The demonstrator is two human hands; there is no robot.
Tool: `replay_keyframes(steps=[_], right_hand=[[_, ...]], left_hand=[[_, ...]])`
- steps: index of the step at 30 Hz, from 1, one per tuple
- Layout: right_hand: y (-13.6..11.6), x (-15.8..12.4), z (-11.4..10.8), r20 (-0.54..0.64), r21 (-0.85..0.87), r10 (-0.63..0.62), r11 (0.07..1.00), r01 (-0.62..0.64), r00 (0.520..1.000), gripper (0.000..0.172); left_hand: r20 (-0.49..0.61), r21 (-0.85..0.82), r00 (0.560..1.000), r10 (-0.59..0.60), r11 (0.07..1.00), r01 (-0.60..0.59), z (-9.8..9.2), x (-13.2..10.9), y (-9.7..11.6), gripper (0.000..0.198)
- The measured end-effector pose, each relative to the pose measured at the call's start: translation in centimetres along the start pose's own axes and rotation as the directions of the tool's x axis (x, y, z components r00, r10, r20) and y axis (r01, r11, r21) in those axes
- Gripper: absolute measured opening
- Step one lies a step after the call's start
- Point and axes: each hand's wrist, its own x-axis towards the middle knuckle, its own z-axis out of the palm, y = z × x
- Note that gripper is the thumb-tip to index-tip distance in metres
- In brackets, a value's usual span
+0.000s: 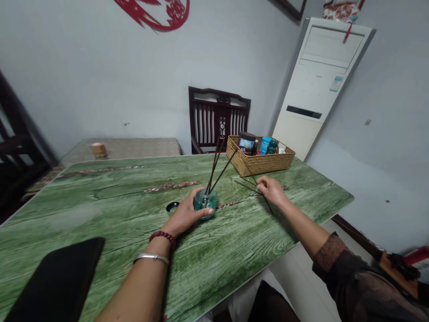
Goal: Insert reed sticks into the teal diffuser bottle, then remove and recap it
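My left hand (191, 210) wraps round a squat teal glass diffuser bottle (200, 201) on the table. Several thin dark reed sticks (221, 172) stand in its mouth, leaning apart. Beside that hand, to the left, lies a black ring-shaped cap (172, 206). Over the table to the right of the bottle, my right hand (271, 190) has its fingers pinched together on thin dark sticks (247, 186). These point out on both sides of the fingers, and how many are gripped I cannot tell.
A woven basket (268, 164) with jars and bottles stands at the table's back right. A dark flat slab (56, 281) lies at the front left of the green table (117, 214). Behind are a wooden chair (219, 112) and a lower table (140, 148) with a small box (98, 150).
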Motion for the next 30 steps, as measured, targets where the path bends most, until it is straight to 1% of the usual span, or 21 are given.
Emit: replay_keyframes(steps=[2, 4, 6, 8, 10, 11, 13, 16, 18, 21, 25, 27, 30], right_hand=[[-1.3, 0.8, -0.9, -0.055, 0.193, -0.002, 0.981, 0.012, 0.998, 0.011], [-3.2, 1.3, -1.6, -0.062, 0.407, -0.022, 0.912, 0.045, 0.998, 0.012], [-5.3, 1.5, -2.0, -0.039, 0.624, -0.053, 0.779, 0.066, 0.998, 0.016], [-7.5, 1.6, -1.9, -0.006, 0.786, -0.104, 0.614, 0.069, 0.995, 0.024], [-9.4, 2.0, -1.4, 0.002, 0.869, -0.155, 0.489, 0.075, 0.988, 0.03], [-10.2, 2.3, -1.0, -0.002, 0.889, -0.175, 0.45, 0.082, 0.984, 0.033], [-11.4, 3.2, -0.1, -0.02, 0.907, -0.194, 0.41, 0.1, 0.981, 0.036], [-12.6, 4.6, 1.1, -0.042, 0.9, -0.199, 0.419, 0.124, 0.979, 0.038], [-13.2, 5.3, 1.8, -0.035, 0.88, -0.216, 0.457, 0.133, 0.976, 0.036], [-13.8, 5.8, 2.5, 0.009, 0.843, -0.257, 0.522, 0.131, 0.966, 0.033], [-14.1, 5.6, 3.7, 0.067, 0.8, -0.289, 0.587, 0.122, 0.955, 0.028], [-14.1, 5.1, 4.6, 0.083, 0.77, -0.286, 0.626, 0.121, 0.955, 0.022], [-13.9, 4.2, 5.6, 0.1, 0.676, -0.266, 0.726, 0.131, 0.959, 0.012]], left_hand=[[0.011, 0.006, 1.0, -0.003, 1.0, 0.003, 0.0, 0.0, 0.1, 0.077], [0.014, 0.006, 1.0, 0.0, 1.0, 0.0, 0.0, 0.0, 0.1, 0.077], [0.005, 0.001, 1.0, 0.008, 1.0, -0.008, 0.0, -0.1, 0.0, 0.076], [-0.005, -0.004, 1.0, 0.012, 1.0, -0.012, 0.0, -0.1, 0.0, 0.075], [-0.002, -0.005, 1.0, 0.007, 1.0, -0.007, 0.0, 0.0, 0.0, 0.075], [0.0, -0.005, 1.0, 0.005, 1.0, -0.005, 0.0, 0.0, 0.0, 0.075], [-0.001, -0.011, 1.0, 0.008, 1.0, -0.008, 0.1, 0.0, 0.0, 0.075], [-0.001, -0.024, 1.0, 0.021, 1.0, -0.021, 0.1, 0.0, -0.1, 0.074], [0.003, -0.031, 1.0, 0.026, 0.999, -0.026, 0.1, 0.0, -0.2, 0.073], [0.001, -0.04, 0.999, 0.032, 0.999, -0.032, 0.1, 0.0, -0.4, 0.073], [0.009, -0.035, 1.0, 0.029, 0.999, -0.029, 0.1, 0.0, -0.5, 0.075], [0.009, -0.036, 0.999, 0.036, 0.999, -0.035, 0.1, 0.1, -0.5, 0.076], [0.021, -0.035, 0.999, 0.044, 0.998, -0.043, 0.1, 0.1, -0.5, 0.075]])
